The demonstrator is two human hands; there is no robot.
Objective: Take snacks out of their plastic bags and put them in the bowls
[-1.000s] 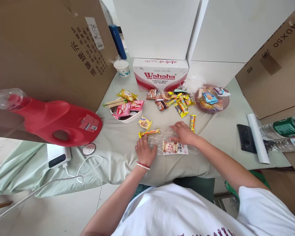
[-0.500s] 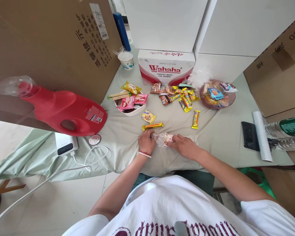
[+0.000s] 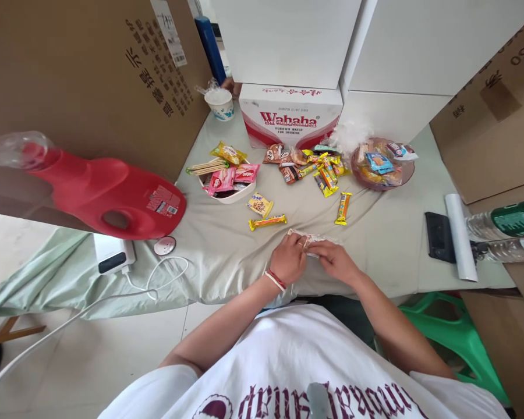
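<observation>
Both of your hands meet over one packet in the head view. Your left grip [image 3: 289, 259] is narrow, its bent fingers closed on the left end of a pale wrapper with red print [image 3: 317, 237]. Your right grip [image 3: 338, 262] is narrow too, fingertips on the same wrapper just beside the left ones; the parts under your fingers are hidden. The wrapper lies at the tips of both grips, low over the surface [image 3: 388, 250], its far edge showing past your knuckles.

Nearest in the way, just ahead and left of your left grip, lies a yellow-and-orange bar [image 3: 268, 222], with a cookie packet [image 3: 259, 205] behind it. Ahead of your right grip lies another yellow bar [image 3: 343, 208]. Farther forward of both grips is a pile of yellow packets [image 3: 327, 171], with brown packets [image 3: 290, 171] to its left and a Wahaha carton [image 3: 290, 116] behind. Forward and left stands a filled white bowl [image 3: 231, 199]; forward and right, a filled pinkish bowl [image 3: 413, 174]. Well to the left of your left grip lies a red jug [image 3: 122, 198]; well to the right of your right grip, a white roll [image 3: 460, 238] beside a black phone [image 3: 439, 237].
</observation>
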